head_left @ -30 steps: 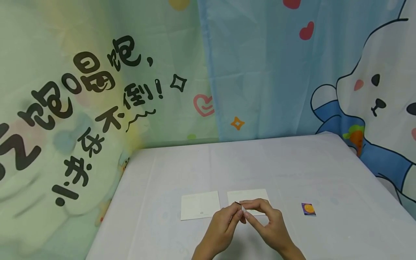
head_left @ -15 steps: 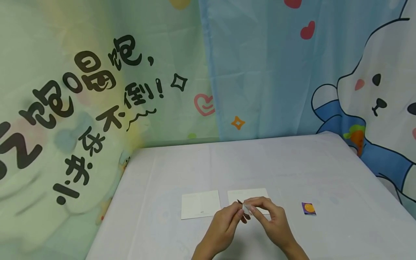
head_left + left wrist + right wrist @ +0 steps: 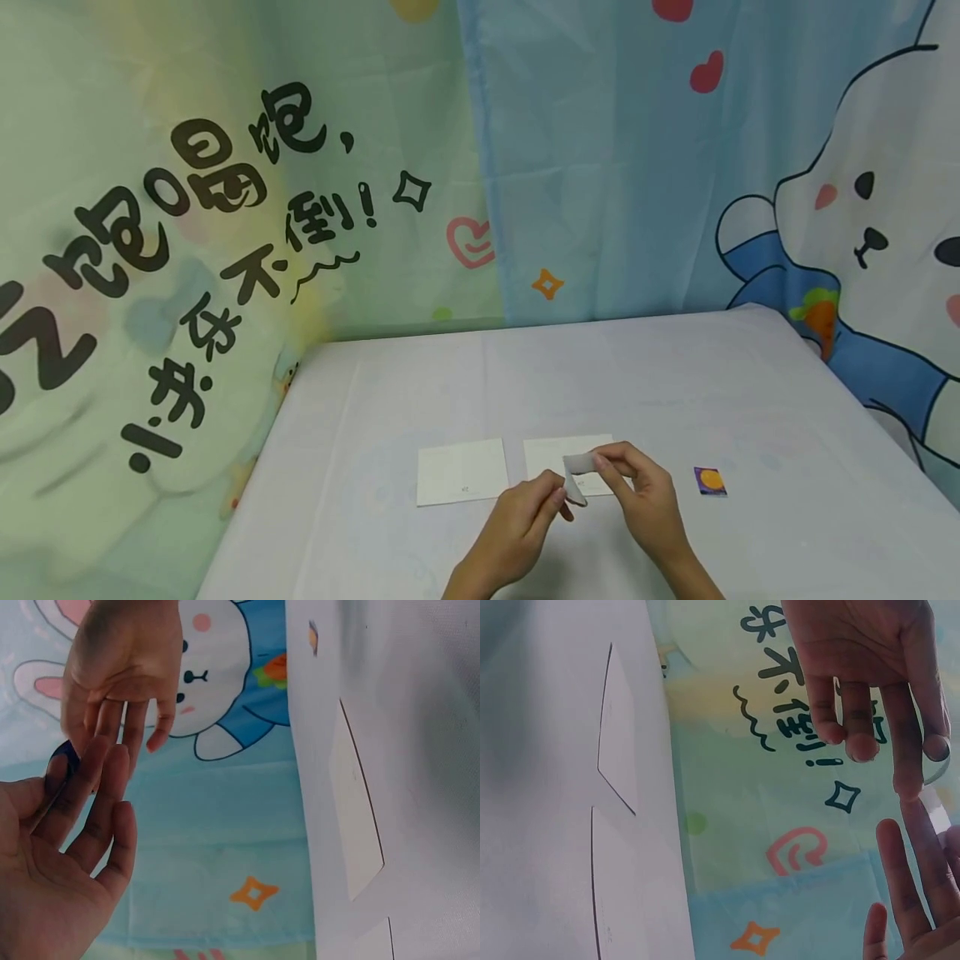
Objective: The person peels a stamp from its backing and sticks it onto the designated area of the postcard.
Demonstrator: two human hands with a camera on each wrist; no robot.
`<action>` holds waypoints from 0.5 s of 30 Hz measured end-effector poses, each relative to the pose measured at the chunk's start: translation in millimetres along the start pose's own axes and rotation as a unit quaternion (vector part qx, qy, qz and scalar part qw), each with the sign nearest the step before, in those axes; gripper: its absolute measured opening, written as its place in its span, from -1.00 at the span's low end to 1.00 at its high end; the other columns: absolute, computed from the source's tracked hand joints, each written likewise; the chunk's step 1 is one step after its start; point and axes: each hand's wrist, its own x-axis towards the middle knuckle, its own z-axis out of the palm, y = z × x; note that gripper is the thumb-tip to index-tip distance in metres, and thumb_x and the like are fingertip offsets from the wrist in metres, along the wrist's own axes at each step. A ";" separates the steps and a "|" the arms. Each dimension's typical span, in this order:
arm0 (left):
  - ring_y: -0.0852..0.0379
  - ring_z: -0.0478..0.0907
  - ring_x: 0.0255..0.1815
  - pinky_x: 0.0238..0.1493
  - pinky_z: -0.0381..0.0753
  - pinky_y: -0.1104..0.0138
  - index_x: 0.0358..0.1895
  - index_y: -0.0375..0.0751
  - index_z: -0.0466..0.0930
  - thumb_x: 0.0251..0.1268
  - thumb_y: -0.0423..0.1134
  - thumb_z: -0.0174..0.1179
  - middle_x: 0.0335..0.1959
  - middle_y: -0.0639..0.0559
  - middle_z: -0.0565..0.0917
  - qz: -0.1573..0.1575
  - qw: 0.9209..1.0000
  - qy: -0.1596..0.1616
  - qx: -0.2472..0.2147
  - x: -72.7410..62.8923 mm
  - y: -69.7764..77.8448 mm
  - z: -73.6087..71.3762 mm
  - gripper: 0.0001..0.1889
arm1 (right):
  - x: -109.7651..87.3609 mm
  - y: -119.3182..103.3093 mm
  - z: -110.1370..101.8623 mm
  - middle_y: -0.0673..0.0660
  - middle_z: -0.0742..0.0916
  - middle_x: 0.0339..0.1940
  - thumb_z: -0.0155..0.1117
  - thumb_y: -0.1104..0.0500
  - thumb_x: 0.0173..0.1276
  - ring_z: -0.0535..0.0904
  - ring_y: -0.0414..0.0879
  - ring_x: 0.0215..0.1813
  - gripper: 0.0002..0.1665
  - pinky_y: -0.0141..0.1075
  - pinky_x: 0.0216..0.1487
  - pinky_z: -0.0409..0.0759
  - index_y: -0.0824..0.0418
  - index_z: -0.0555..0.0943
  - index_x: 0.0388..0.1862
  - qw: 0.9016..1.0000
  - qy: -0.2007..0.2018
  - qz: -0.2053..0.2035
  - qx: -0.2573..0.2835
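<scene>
In the head view, my left hand [image 3: 513,525] pinches a small piece with a pale side, between thumb and forefinger. My right hand [image 3: 647,496] pinches the far end of a pale, paper-like strip [image 3: 579,463], which bends away from the piece at the left fingertips. The left wrist view shows a dark blue face of the small piece [image 3: 67,756] at the left thumb and forefinger. In the right wrist view a bit of white strip [image 3: 935,806] shows between the two hands' fingertips. Both hands are raised over the near part of the table.
Two white cards lie side by side on the white-covered table [image 3: 420,392]: a left card [image 3: 459,475] and a right card [image 3: 543,454], partly behind the strip. To the right lies a small purple square with an orange disc [image 3: 710,481]. Printed curtains [image 3: 600,167] hang behind.
My right hand has moved right and slightly up, away from the left, drawing the pale strip out into view. The left hand has stayed nearly in place.
</scene>
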 end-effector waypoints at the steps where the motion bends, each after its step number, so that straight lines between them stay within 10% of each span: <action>1: 0.44 0.49 -0.37 -0.36 0.36 0.59 -0.17 -0.02 0.45 0.49 -0.23 -0.22 -0.46 0.25 0.61 0.000 1.000 -0.002 -0.001 -0.1 -0.1 0.3 -0.79 | 0.5 0.5 -0.9 0.06 0.73 -0.38 0.14 0.36 0.32 0.60 -0.21 -0.15 -0.92 -0.49 0.01 0.33 0.28 0.59 -0.28 1.000 0.002 0.007 0.000; 15: 0.48 0.53 -0.34 -0.29 0.44 0.57 -0.13 -0.09 0.43 0.51 -0.24 -0.27 -0.31 0.18 0.65 -0.009 0.998 -0.024 -0.061 -1.5 -5.3 6.2 -0.78 | 10.7 5.7 -23.3 0.12 0.73 -0.38 0.16 0.24 0.34 0.56 -0.25 -0.13 -0.86 -0.17 0.18 0.26 0.32 0.59 -0.26 0.996 0.028 0.082 -0.011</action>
